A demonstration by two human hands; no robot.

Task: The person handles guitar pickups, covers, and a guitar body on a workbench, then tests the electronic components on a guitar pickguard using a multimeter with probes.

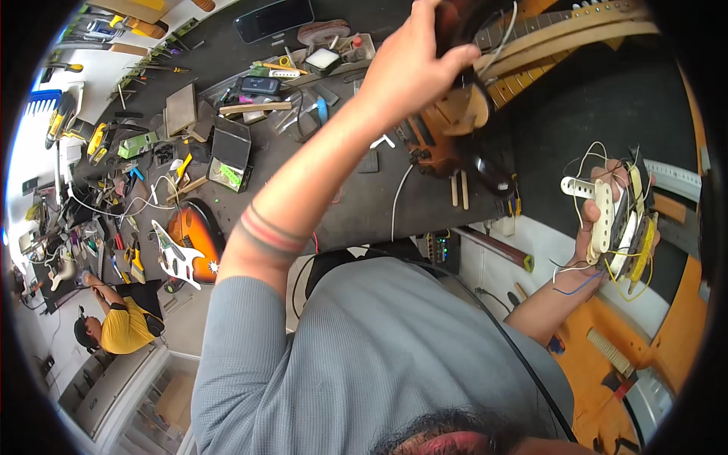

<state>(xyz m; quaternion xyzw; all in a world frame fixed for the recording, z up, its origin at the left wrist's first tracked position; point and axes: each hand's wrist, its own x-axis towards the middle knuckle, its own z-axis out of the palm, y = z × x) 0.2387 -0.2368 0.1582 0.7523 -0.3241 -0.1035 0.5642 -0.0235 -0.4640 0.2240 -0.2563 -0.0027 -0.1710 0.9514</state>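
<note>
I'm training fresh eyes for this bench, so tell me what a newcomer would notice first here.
Most likely the tangled, wired cluster of guitar pickups, held at the right of the view in the fingers of the right hand. Next, the glowing orange sunburst guitar body at left, with a white pickguard against it. Then the person in a bright yellow shirt at lower left.

Guitar pickups [604, 224] in right-hand fingers [591, 210]
</note>
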